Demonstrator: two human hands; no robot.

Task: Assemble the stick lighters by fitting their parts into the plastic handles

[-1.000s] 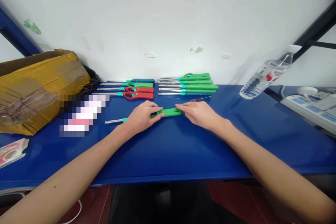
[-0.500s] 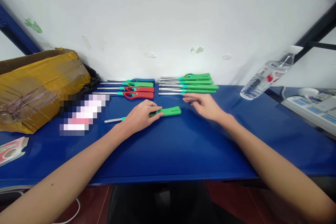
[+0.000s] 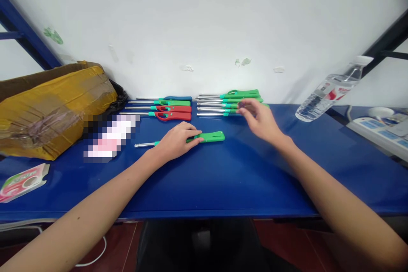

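Note:
My left hand [image 3: 181, 139] is closed around the middle of a green long-necked lighter [image 3: 214, 137], which lies on the blue table with its metal tube to the left. My right hand [image 3: 259, 120] hovers over the handle ends of several green lighters [image 3: 244, 93] stacked by the wall. Its thumb and fingertips are bent close together beside a handle, and whether they grip it is unclear. Left of that stack lie two red lighters [image 3: 180, 116], a green one [image 3: 177, 103] and a blue one [image 3: 178, 98], side by side with tubes pointing left.
A taped cardboard box [image 3: 57, 112] stands at the left, with a blurred item [image 3: 111, 138] beside it and a flattened pink carton [image 3: 24, 182] in front. A tilted water bottle [image 3: 333, 89] leans at the right, near a white power strip [image 3: 382, 134].
My right hand has moved right and slightly up along the green stack, and its fingers have curled. My left hand still holds the lighter. The whole view has shifted slightly.

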